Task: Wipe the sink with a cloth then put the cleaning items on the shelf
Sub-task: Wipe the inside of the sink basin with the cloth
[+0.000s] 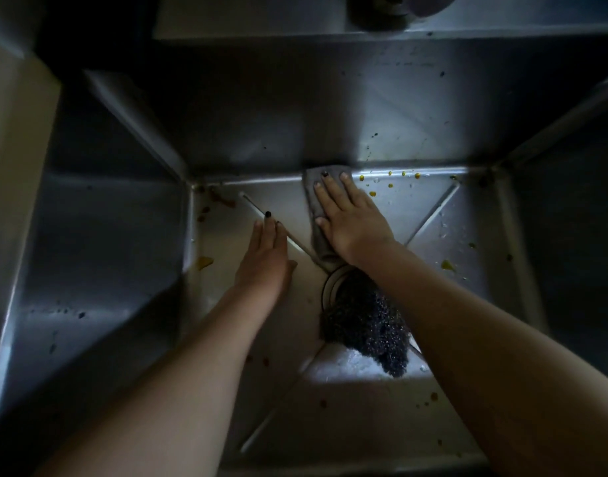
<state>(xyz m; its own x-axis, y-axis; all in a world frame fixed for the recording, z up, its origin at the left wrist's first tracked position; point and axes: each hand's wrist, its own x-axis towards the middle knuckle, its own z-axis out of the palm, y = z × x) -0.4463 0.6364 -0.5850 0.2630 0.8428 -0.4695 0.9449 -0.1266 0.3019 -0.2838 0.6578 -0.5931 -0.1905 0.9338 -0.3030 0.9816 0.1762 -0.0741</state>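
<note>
Head view: our right hand (350,222) presses the grey cloth (317,204) flat on the sink (226,132) floor at the back wall, fingers spread; left hand (266,256) rests flat, fingers together. We should keep firm pressure — sweeping toward the yellow spots (392,180).

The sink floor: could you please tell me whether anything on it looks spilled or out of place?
Yes. Yellow-brown splashes dot the sink floor by the far wall, with more at its left edge. A dark scouring pad lies partly over the drain, where it could block water.
</note>
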